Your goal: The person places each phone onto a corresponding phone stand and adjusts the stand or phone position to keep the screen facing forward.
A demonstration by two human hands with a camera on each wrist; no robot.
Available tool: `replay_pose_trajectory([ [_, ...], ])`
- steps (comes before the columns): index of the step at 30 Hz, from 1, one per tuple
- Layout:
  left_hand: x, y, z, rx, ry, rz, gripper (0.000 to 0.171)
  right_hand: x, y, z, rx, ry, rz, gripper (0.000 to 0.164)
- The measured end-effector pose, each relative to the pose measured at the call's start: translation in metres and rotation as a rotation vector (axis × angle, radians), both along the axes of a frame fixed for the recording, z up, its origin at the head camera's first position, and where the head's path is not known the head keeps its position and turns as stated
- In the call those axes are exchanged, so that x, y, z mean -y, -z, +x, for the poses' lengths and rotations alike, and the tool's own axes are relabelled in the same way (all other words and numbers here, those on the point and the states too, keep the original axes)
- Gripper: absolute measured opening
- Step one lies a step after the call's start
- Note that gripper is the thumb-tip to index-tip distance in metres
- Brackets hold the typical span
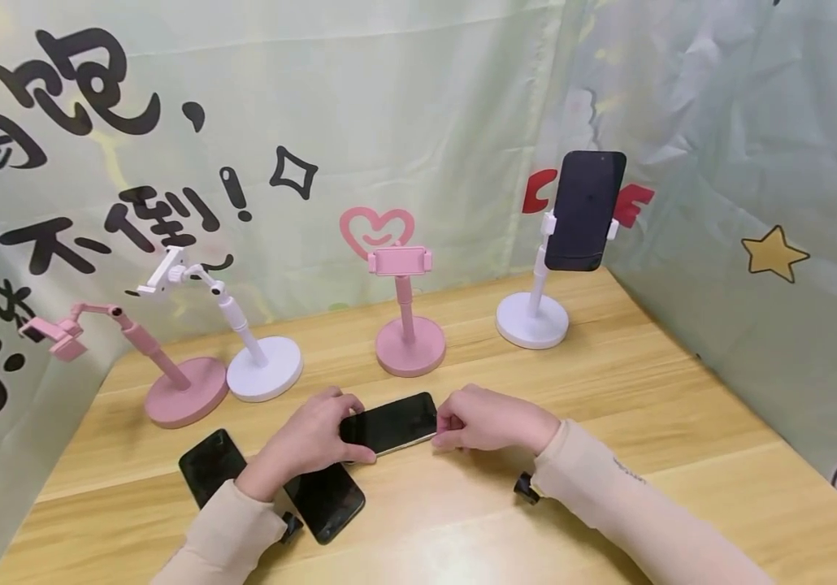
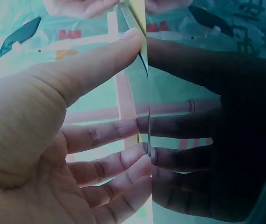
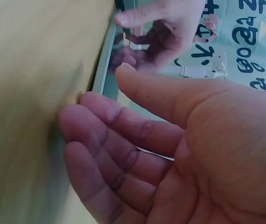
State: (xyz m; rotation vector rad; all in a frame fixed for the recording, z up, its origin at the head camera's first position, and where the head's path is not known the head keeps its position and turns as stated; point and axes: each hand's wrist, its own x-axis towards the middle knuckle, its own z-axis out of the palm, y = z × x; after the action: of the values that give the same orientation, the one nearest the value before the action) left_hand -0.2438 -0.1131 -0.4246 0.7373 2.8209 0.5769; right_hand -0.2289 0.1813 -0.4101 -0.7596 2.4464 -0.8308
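Observation:
A black smartphone [image 1: 391, 424] lies screen up, slanted slightly, between my two hands. My left hand [image 1: 316, 435] grips its left end, thumb on the near long edge and fingers at the far one. At the right end, the curled fingers and thumb of my right hand [image 1: 487, 418] hold the phone by its corner. The right wrist view shows the phone's thin side edge [image 3: 104, 70] by that thumb. Under my left wrist lie a second dark phone [image 1: 325, 500] and a third [image 1: 212, 463], partly hidden by the forearm. A glossy dark screen [image 2: 249, 107] mirrors my left hand in its wrist view.
Behind the hands stand a pink phone stand [image 1: 409, 345], a white one [image 1: 265, 370] and another pink one [image 1: 186, 394], their clamps holding nothing. At the back right a white stand [image 1: 531, 321] carries an upright black phone [image 1: 585, 211]. A printed cloth [image 1: 448, 122] hangs behind the wooden table [image 1: 645, 390].

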Motion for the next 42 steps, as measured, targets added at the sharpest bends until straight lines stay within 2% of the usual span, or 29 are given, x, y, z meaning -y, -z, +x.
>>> replay_pose_trajectory([
  [6,-0.015,0.007,0.007,0.001,0.020,0.036,0.067,-0.013,-0.002,-0.008,-0.005,0.035,0.046,0.023],
  [12,-0.028,0.013,0.015,0.014,0.075,0.029,0.059,-0.022,0.002,-0.013,0.006,0.099,0.077,0.019],
  [17,-0.036,0.015,0.026,0.031,0.104,0.013,0.052,-0.024,0.006,-0.014,-0.034,0.097,0.092,0.018],
  [22,-0.042,0.012,0.039,0.026,0.156,-0.004,0.052,-0.020,0.005,-0.014,-0.059,0.108,0.107,0.023],
  [27,-0.047,0.004,0.047,0.019,0.226,-0.002,0.051,-0.015,0.001,-0.015,-0.091,0.116,0.130,0.028],
  [31,-0.047,0.001,0.052,0.006,0.269,0.012,0.049,-0.010,-0.001,-0.016,-0.100,0.104,0.134,0.027],
  [37,-0.048,0.001,0.055,-0.029,0.299,0.035,0.046,-0.006,-0.001,-0.016,-0.121,0.084,0.115,0.021],
  [42,-0.050,0.002,0.058,-0.054,0.329,0.012,0.043,-0.002,0.003,-0.010,-0.127,0.085,0.106,0.028],
])
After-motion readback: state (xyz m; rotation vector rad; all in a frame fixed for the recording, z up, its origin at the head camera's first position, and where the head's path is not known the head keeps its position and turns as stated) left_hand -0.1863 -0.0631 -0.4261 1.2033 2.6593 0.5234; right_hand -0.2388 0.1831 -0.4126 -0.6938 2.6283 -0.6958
